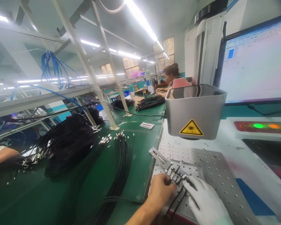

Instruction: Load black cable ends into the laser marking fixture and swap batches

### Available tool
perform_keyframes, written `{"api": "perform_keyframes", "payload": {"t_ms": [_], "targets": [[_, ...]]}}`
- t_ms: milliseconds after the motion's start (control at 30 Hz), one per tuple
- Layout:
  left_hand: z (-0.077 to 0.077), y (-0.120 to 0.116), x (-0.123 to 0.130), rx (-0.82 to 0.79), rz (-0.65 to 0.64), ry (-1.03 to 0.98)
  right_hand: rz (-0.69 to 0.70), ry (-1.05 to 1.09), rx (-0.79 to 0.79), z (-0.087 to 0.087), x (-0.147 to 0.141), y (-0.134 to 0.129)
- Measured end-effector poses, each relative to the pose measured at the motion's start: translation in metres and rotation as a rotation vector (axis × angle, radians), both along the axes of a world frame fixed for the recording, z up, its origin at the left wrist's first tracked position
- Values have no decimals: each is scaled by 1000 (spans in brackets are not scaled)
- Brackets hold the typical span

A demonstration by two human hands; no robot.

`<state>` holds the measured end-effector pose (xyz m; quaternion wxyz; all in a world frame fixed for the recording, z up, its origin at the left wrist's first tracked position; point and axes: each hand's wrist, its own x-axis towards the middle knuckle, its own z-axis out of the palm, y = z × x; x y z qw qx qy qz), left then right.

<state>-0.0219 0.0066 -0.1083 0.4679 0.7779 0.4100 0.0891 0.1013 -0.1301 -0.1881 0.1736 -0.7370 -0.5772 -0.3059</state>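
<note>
Just ahead of the bare left hand [161, 189] and the white-gloved right hand [204, 197], a long, shiny metal holder [159, 158] slants from far left to near right. Both hands bend their fingers at it, equally near, but I can't tell what they grip; thin, smooth black cords [175, 199] trail between them.

Tabletop [138, 156], 6 o'clock: deep green. Cable bundle [123, 162], 7: black, bright silver tips. Cable coil [67, 140], 8: black. Tubing [49, 64], 10: blue. Screen [255, 68], between 2 and 3: pale, pinkish wash, one blue block. Housing [187, 109], 3: silver-grey; warning triangle [191, 128] yellow, black border, black sunburst. Lights [273, 126], past 3: green, orange, green. Plate [224, 175], 4: grey, dotted rows of holes. Fixture [161, 158], 5: silvery. Right hand [207, 197], between 4 and 5: white glove.
</note>
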Motion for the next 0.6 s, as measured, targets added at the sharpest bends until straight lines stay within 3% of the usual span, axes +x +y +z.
{"api": "perform_keyframes", "payload": {"t_ms": [233, 600], "targets": [[20, -11, -4, 203, -18, 108, 12, 7, -7, -1, 0, -1], [16, -12, -5, 296, -62, 171, 34, -21, -21, 7, 0, -1]]}}
